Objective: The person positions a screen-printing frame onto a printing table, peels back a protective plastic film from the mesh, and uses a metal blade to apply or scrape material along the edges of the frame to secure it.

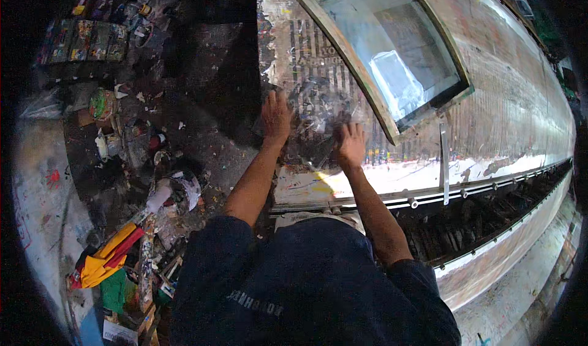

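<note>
A crumpled sheet of clear plastic (316, 110) lies over the near left end of a long, paint-stained table (514, 104). My left hand (277, 118) is at its left side, by the table's left edge, with the fingers bent onto the film. On the opposite side my right hand (350, 145) has its fingers curled on the plastic. The fingertips of both hands are partly lost in shine and shadow. Dark stripes and smudges show through the film from the tabletop.
A wood-framed screen (398, 46) lies right of my hands, with a flat metal strip (443, 162) beside it. A rail (478, 190) with bolts runs along the near table edge. Paint-smeared clutter fills the left, including yellow and red cloth (110, 257) and containers (101, 104).
</note>
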The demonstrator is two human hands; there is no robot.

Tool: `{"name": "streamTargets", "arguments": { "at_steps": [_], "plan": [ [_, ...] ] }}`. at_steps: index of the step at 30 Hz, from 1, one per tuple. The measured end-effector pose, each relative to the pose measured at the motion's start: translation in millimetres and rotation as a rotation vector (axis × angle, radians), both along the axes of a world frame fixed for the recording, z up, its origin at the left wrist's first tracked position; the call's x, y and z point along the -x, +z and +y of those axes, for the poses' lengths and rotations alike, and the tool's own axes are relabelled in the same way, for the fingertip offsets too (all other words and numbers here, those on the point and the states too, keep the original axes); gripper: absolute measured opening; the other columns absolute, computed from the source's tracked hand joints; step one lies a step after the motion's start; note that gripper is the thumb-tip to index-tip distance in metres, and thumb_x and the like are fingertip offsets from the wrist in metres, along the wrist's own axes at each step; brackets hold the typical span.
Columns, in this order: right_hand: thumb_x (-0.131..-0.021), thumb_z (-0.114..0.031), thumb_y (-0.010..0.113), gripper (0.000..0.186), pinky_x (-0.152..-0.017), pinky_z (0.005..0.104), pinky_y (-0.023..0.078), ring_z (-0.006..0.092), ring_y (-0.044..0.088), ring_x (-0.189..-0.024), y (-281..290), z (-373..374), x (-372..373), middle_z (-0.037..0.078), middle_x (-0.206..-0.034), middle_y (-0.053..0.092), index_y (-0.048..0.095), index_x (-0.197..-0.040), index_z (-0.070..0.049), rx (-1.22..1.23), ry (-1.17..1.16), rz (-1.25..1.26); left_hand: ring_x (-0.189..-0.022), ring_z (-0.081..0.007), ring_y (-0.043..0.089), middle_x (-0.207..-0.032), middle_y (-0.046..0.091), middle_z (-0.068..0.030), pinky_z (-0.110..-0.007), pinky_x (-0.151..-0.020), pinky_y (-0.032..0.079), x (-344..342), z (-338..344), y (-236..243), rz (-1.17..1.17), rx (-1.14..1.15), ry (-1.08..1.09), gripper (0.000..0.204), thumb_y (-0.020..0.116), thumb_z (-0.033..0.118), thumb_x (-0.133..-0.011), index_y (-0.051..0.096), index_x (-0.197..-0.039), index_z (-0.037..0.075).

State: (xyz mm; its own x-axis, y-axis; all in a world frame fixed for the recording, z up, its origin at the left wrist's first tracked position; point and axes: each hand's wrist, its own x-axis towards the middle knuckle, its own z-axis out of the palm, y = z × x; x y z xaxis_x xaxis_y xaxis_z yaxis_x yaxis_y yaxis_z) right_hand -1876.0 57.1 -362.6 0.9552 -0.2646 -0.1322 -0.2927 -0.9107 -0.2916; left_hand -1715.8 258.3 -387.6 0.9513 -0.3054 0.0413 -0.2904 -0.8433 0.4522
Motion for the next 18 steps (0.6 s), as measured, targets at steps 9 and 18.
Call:
{"name": "streamTargets", "arguments": {
  "at_steps": [9, 18],
  "plan": [
    [-0.091, -0.040, 0.077, 0.074, -0.127, 0.0650, 0.019, 0.0361, 0.028, -0.159, 6.7, -4.7, 34.2, 0.001, -0.166, 0.045, 0.051, -0.157, -0.018, -0.131, -0.001, -0.049, -0.153, -0.0645, 0.005, -0.164, 0.000, -0.0466, -0.073, -0.122, 0.012, 50.3, -45.7, 32.3, 0.300, -0.266, -0.075, 0.168, 0.096, 0.071, -0.051, -0.001, -0.164, -0.006],
    [-0.094, -0.039, 0.074, 0.061, -0.124, 0.0704, 0.012, 0.0339, 0.033, -0.157, 3.6, -11.6, 39.3, 0.004, -0.158, 0.055, 0.059, -0.150, -0.019, -0.230, -0.026, -0.085, -0.147, -0.0650, -0.030, -0.157, -0.028, -0.0507, -0.082, -0.113, -0.006, 48.2, -57.1, 25.4, 0.510, -0.332, -0.081, 0.189, 0.095, 0.080, -0.040, -0.024, -0.160, -0.005]
  ]
}}
